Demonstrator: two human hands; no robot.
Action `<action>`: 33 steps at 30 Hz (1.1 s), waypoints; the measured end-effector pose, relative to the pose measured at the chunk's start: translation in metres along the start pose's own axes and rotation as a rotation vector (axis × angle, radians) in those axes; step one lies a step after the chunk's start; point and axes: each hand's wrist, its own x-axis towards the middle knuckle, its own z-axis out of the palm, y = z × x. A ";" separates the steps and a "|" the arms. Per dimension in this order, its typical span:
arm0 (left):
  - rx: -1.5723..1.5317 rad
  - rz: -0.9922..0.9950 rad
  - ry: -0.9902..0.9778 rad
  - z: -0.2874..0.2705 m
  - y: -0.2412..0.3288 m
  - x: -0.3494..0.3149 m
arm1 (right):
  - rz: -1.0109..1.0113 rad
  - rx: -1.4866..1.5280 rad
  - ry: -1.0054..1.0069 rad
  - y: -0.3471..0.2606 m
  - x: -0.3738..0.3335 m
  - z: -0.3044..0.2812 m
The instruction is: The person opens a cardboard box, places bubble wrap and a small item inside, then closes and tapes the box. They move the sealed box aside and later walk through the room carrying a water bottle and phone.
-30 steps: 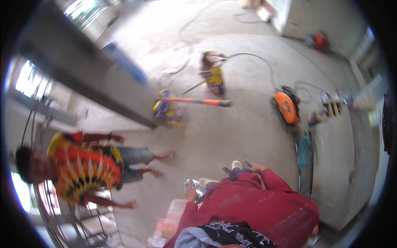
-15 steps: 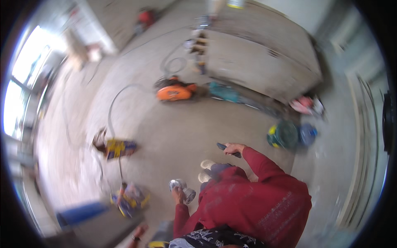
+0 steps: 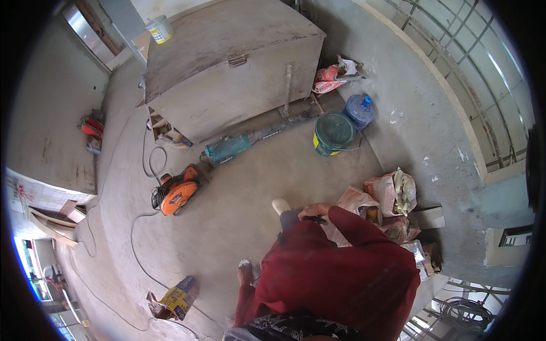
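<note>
One dark hand tool [image 3: 314,220], two buckets [image 3: 334,133] — one green, one white — one blue jug [image 3: 358,112], one chest [image 3: 244,85].

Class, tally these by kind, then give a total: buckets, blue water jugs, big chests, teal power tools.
Buckets (green bucket, white bucket): 2
Blue water jug: 1
Big chest: 1
Teal power tool: 1
Total: 5
</note>
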 end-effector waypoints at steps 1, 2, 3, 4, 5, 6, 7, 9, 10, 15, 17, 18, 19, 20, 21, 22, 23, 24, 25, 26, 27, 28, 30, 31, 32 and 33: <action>0.029 -0.007 0.015 -0.012 0.021 0.010 | 0.019 0.028 -0.023 -0.014 0.003 -0.009; 0.047 -0.031 0.049 -0.029 0.036 0.019 | 0.037 0.031 -0.060 -0.047 0.000 -0.013; 0.051 -0.043 0.064 -0.035 0.053 0.029 | 0.073 0.038 -0.075 -0.063 -0.009 -0.024; 0.047 -0.061 0.082 -0.040 0.070 0.039 | -0.037 -0.006 -0.131 -0.058 0.004 -0.044; 0.029 -0.075 0.101 -0.042 0.092 0.050 | -0.140 -0.057 -0.182 -0.044 0.014 -0.068; 0.066 -0.063 0.126 -0.055 0.098 0.060 | -0.089 -0.084 -0.216 -0.067 0.018 -0.076; 0.098 -0.061 0.149 -0.064 0.104 0.070 | -0.033 -0.104 -0.244 -0.087 0.016 -0.083; 0.107 -0.175 0.260 -0.094 0.175 0.070 | 0.254 -0.045 -0.277 -0.097 0.008 -0.104; 0.075 -0.063 0.221 -0.099 0.223 0.100 | 0.135 -0.038 -0.473 -0.041 0.024 -0.172; 0.113 -0.184 0.209 -0.136 0.178 0.098 | 0.032 -0.556 -0.357 -0.138 0.028 -0.090; 0.105 -0.200 0.191 -0.131 0.168 0.116 | -0.178 -0.712 -0.320 -0.127 0.066 -0.097; 0.108 -0.202 0.171 -0.126 0.163 0.123 | -0.176 -0.725 -0.359 -0.127 0.088 -0.101; 0.086 -0.229 0.173 -0.125 0.163 0.131 | -0.173 -0.734 -0.393 -0.137 0.104 -0.101; 0.068 -0.256 0.171 -0.127 0.162 0.138 | -0.150 -0.750 -0.401 -0.146 0.116 -0.104; 0.048 -0.292 0.160 -0.125 0.156 0.143 | -0.113 -0.766 -0.422 -0.156 0.125 -0.101; 0.007 -0.303 0.166 -0.136 0.158 0.149 | -0.075 -0.785 -0.404 -0.176 0.122 -0.098; -0.031 -0.312 0.171 -0.148 0.160 0.155 | -0.039 -0.800 -0.384 -0.196 0.123 -0.090; -0.072 -0.304 0.171 -0.165 0.165 0.161 | -0.270 -0.960 -0.293 -0.196 0.139 -0.103; -0.070 -0.233 0.211 -0.192 0.184 0.186 | -0.528 -1.112 -0.138 -0.190 0.167 -0.154; -0.069 -0.194 0.241 -0.215 0.186 0.203 | -0.534 -1.091 0.010 -0.208 0.175 -0.160; -0.092 -0.201 0.269 -0.229 0.177 0.206 | -0.522 -1.070 0.115 -0.222 0.181 -0.154; -0.133 -0.271 0.262 -0.228 0.158 0.196 | -0.238 -0.890 0.187 -0.244 0.160 -0.117; -0.207 -0.311 0.305 -0.258 0.140 0.205 | -0.065 -0.729 0.350 -0.284 0.156 -0.103; -0.258 -0.320 0.344 -0.272 0.127 0.210 | -0.100 -0.742 0.367 -0.302 0.159 -0.106; -0.307 -0.331 0.378 -0.279 0.115 0.213 | -0.104 -0.755 0.380 -0.313 0.163 -0.108; -0.357 -0.347 0.413 -0.282 0.101 0.214 | -0.103 -0.788 0.362 -0.329 0.172 -0.109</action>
